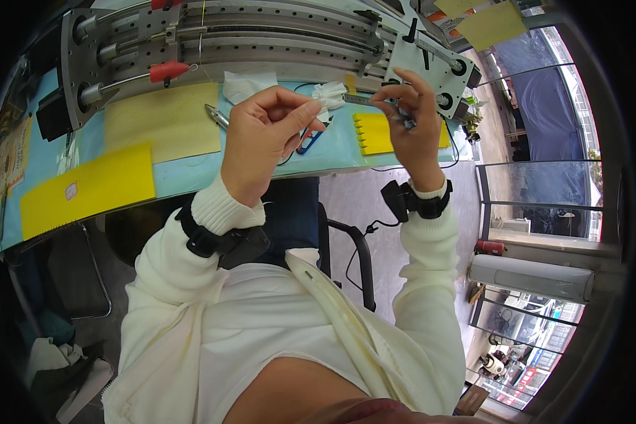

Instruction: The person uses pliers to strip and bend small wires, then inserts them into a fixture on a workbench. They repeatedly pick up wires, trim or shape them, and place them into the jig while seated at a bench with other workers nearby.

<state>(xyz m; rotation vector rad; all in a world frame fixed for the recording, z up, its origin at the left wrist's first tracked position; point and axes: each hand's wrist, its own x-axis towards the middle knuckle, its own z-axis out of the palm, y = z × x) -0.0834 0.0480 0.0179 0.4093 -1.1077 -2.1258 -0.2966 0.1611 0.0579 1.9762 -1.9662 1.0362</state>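
Blue tabletop partly hidden; small item in right fingers unclear.

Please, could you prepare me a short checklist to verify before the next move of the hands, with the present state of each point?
1. Left hand grip closed: ok, thumb and index finger are pinched together.
2. Something thin held in that pinch: cannot tell.
3. Right hand grip secure: cannot tell, the curled fingers hide what may be between them.
4. Wrist straps worn: ok, a black left strap and right strap are on.
5. Red-and-blue tool in full view: not ok, the left hand covers part.
6. Yellow notched pad in full view: not ok, the right hand covers part.
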